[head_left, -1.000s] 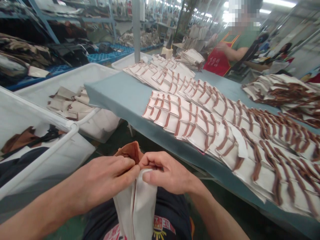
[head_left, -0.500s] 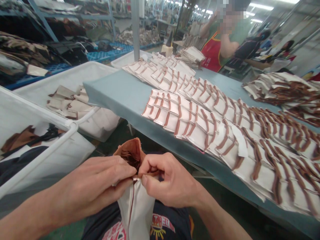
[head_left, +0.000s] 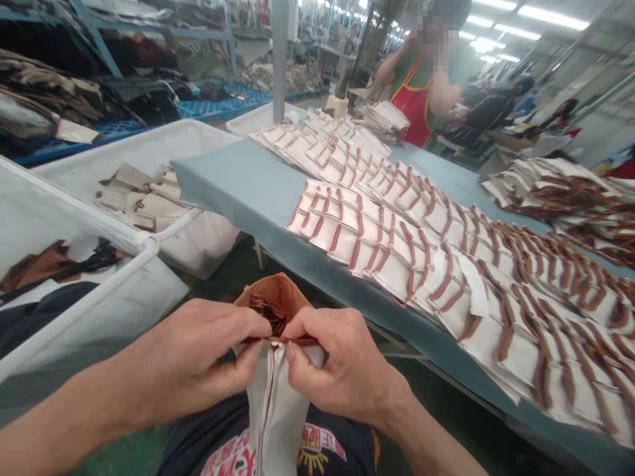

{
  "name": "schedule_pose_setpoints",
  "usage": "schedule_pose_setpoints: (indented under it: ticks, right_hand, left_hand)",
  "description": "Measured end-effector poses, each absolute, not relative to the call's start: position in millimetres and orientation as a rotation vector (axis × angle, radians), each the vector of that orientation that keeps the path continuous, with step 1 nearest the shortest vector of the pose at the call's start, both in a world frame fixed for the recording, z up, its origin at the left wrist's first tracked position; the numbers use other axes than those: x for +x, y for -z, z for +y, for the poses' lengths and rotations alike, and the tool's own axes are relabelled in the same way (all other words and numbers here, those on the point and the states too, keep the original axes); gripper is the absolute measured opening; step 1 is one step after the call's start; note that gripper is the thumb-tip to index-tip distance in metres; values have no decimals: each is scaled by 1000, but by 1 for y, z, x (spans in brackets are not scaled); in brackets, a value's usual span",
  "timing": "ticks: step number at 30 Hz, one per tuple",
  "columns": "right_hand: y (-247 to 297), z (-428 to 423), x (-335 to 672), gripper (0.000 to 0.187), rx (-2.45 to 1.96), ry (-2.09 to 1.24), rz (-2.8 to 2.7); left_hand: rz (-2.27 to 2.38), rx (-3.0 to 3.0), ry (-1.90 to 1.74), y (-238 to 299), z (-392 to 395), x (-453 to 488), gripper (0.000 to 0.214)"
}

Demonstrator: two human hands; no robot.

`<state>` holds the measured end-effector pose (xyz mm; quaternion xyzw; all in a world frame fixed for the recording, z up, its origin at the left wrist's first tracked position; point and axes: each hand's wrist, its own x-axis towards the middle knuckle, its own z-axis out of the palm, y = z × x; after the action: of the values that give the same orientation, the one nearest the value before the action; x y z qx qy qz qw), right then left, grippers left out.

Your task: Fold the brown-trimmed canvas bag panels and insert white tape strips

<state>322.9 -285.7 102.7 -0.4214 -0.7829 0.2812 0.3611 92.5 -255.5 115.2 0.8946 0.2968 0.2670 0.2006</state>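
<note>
The cream fabric pouch (head_left: 280, 403) has a brown lining (head_left: 278, 291) and a dark brown centre stripe, near the pale blue table (head_left: 233, 178) with cream, brown-striped pieces (head_left: 370, 231).

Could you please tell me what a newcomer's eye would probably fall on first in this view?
Probably the long, overlapping rows of cream pieces with brown edges, spread across the blue table ahead and to the right. Next, low in the middle, the left hand and right hand pinch the rim of a cream pouch, its brown inside showing. Beyond the table, a person's red apron also stands out.
</note>
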Motion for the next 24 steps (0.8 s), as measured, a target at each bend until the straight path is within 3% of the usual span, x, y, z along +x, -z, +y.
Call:
schedule_pose_setpoints:
  ticks: [11,24]
  right_hand:
    - [-104,-294,318,20,-1065,-277,-2198]
    - [-106,-297,327,13,-1074,-730,-2043]
  left_hand:
    - [813,2236,-494,-115,-255,93,38]
    - [764,2409,-540,-112,-263,100,23]
